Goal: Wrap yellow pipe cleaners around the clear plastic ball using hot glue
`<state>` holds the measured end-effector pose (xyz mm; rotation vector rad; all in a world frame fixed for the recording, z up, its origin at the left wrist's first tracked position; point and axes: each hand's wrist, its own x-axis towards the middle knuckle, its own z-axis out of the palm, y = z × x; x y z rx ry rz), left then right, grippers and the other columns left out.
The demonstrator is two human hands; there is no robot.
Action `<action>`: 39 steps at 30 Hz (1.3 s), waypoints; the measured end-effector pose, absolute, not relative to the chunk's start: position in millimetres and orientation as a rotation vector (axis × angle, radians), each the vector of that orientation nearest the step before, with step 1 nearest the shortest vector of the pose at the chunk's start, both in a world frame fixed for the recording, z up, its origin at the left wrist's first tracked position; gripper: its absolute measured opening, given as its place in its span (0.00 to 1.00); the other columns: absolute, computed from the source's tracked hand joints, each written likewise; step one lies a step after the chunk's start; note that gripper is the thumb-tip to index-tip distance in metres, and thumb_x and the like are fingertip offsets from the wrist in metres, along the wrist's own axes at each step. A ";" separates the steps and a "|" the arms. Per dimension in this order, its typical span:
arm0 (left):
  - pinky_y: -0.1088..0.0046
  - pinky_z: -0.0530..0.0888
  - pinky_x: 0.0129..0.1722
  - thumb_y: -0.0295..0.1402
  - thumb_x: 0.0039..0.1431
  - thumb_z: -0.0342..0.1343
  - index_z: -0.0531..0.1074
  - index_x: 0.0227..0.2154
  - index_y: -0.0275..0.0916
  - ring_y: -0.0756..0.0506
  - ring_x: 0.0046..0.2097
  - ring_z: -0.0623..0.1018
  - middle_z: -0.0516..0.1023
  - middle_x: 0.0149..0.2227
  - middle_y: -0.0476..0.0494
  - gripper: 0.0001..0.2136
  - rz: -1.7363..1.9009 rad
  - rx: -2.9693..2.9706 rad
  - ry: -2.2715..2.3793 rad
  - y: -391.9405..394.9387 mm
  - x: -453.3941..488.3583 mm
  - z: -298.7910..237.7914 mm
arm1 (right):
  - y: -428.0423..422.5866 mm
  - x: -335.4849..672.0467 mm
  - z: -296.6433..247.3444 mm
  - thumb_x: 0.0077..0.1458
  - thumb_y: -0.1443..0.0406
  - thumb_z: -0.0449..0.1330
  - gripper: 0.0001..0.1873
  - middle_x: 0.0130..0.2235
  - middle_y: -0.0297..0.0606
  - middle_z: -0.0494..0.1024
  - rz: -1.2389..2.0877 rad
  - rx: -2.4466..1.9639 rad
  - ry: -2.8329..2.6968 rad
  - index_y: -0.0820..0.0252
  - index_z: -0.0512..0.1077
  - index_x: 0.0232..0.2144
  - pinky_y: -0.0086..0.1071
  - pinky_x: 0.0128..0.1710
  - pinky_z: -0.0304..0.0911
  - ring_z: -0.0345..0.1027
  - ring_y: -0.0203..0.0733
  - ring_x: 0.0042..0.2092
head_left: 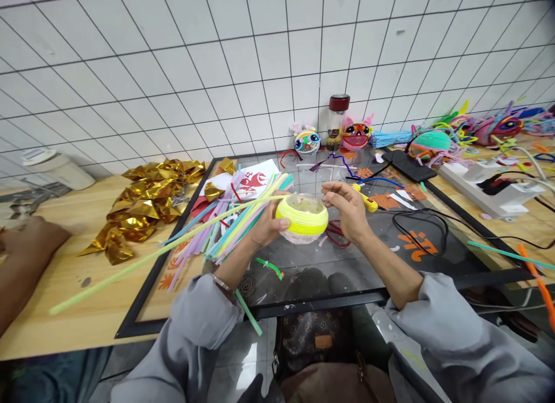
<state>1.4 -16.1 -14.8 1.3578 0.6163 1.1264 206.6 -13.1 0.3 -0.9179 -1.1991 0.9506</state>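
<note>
My left hand [269,222] grips the left side of a small round bowl [302,219], with the thumb on its outer wall. Bright yellow pipe cleaner wraps the bowl's upper part, and the underside looks whitish. From the rim a long yellow pipe cleaner [130,258] stretches far to the lower left. My right hand [349,207] is at the bowl's right rim, fingers extended and slightly bent, with nothing visible in them. Whether its fingertips touch the rim is unclear. Behind my left hand lies a bundle of pastel pipe cleaners [229,232].
A yellow-handled tool [368,202] with a black cord lies right of my right hand. Gold foil [151,200] is at left, near another person's arm [30,258]. Two decorated faces [307,140] and a jar [336,125] stand by the wall. A power strip [489,189] sits at right.
</note>
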 end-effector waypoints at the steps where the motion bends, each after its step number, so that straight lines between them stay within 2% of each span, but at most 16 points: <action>1: 0.61 0.76 0.43 0.52 0.34 0.71 0.64 0.45 0.43 0.37 0.48 0.79 0.76 0.45 0.41 0.37 1.113 1.377 0.609 -17.4 1.6 -14.1 | -13.6 207.6 2.5 0.44 0.56 0.63 0.16 0.37 0.37 0.78 1.000 -0.917 -1.181 0.56 0.75 0.36 0.33 0.33 0.65 0.70 0.39 0.35; 5: 0.66 0.74 0.40 0.53 0.32 0.72 0.66 0.45 0.41 0.39 0.45 0.78 0.75 0.45 0.42 0.37 1.017 1.475 0.588 -20.5 2.1 -12.0 | -18.3 209.3 10.1 0.43 0.57 0.65 0.14 0.36 0.37 0.79 1.156 -0.877 -1.182 0.56 0.77 0.33 0.32 0.33 0.65 0.70 0.38 0.34; 10: 0.69 0.71 0.40 0.50 0.28 0.75 0.66 0.43 0.41 0.43 0.43 0.76 0.73 0.43 0.45 0.38 0.928 1.537 0.608 -19.4 0.0 -8.4 | -23.9 207.5 13.8 0.45 0.56 0.65 0.14 0.31 0.35 0.78 1.190 -0.862 -1.305 0.57 0.78 0.32 0.32 0.34 0.65 0.69 0.37 0.33; 16: 0.62 0.72 0.49 0.48 0.33 0.75 0.66 0.45 0.42 0.38 0.52 0.76 0.73 0.49 0.41 0.36 0.894 1.662 0.572 -15.9 -6.0 -4.6 | -22.7 206.6 13.1 0.45 0.54 0.66 0.15 0.29 0.34 0.77 1.199 -0.902 -1.319 0.58 0.78 0.32 0.31 0.32 0.64 0.69 0.37 0.32; 23: 0.64 0.73 0.45 0.50 0.35 0.74 0.65 0.47 0.42 0.40 0.46 0.77 0.74 0.45 0.43 0.37 0.835 1.775 0.595 -14.9 -10.8 -5.0 | -20.8 205.8 10.1 0.42 0.53 0.64 0.15 0.26 0.35 0.77 1.291 -1.048 -1.333 0.59 0.77 0.23 0.29 0.27 0.60 0.66 0.36 0.29; 27: 0.65 0.72 0.43 0.52 0.34 0.73 0.66 0.47 0.41 0.41 0.45 0.76 0.74 0.45 0.44 0.38 0.824 1.787 0.635 -17.1 -10.3 -4.4 | -20.6 205.4 8.1 0.44 0.53 0.62 0.15 0.25 0.36 0.77 1.276 -1.078 -1.389 0.59 0.78 0.22 0.30 0.27 0.59 0.65 0.36 0.28; 30: 0.65 0.72 0.44 0.50 0.35 0.73 0.66 0.47 0.41 0.41 0.45 0.76 0.74 0.45 0.43 0.37 0.814 1.803 0.613 -17.7 -9.5 -2.8 | -19.9 205.3 5.6 0.46 0.53 0.61 0.15 0.26 0.36 0.77 1.179 -1.039 -1.426 0.59 0.78 0.23 0.31 0.29 0.60 0.66 0.37 0.28; 34: 0.65 0.71 0.45 0.49 0.37 0.73 0.65 0.47 0.41 0.43 0.44 0.75 0.73 0.45 0.44 0.36 0.808 1.814 0.612 -17.8 -8.8 -0.3 | -20.1 205.3 3.5 0.49 0.58 0.62 0.10 0.30 0.35 0.79 0.854 -0.958 -1.481 0.58 0.79 0.29 0.32 0.32 0.62 0.69 0.38 0.32; 39: 0.69 0.71 0.41 0.48 0.35 0.73 0.65 0.46 0.40 0.45 0.42 0.73 0.71 0.43 0.46 0.35 0.773 1.851 0.687 -20.7 -7.7 5.0 | -25.5 204.4 5.8 0.55 0.65 0.60 0.06 0.32 0.35 0.78 0.520 -0.794 -1.625 0.57 0.79 0.33 0.33 0.34 0.64 0.70 0.39 0.34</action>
